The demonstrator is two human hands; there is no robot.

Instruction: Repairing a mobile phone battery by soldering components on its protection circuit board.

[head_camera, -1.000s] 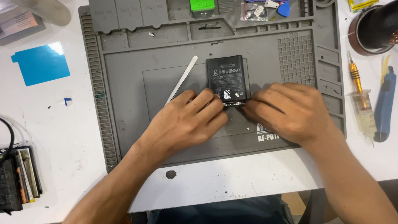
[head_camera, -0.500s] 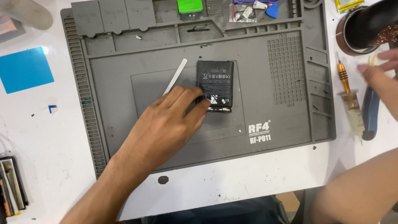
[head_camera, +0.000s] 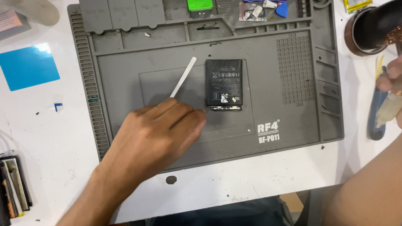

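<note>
The grey work mat [head_camera: 125, 71] looks matt and rubbery, the black battery [head_camera: 224, 81] smooth and faintly glossy.

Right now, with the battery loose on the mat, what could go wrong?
1. The black battery lies unheld; the left hand rests beside its lower edge and could nudge it.
2. The white pry stick lies close beside the battery; dragged, it might scrape the cell.
3. The right hand grips a tool at the frame edge, off the grey mat, barely in view.

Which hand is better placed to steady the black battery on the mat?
Probably the left hand: it rests on the grey mat beside the battery. The right hand is off the mat.
</note>
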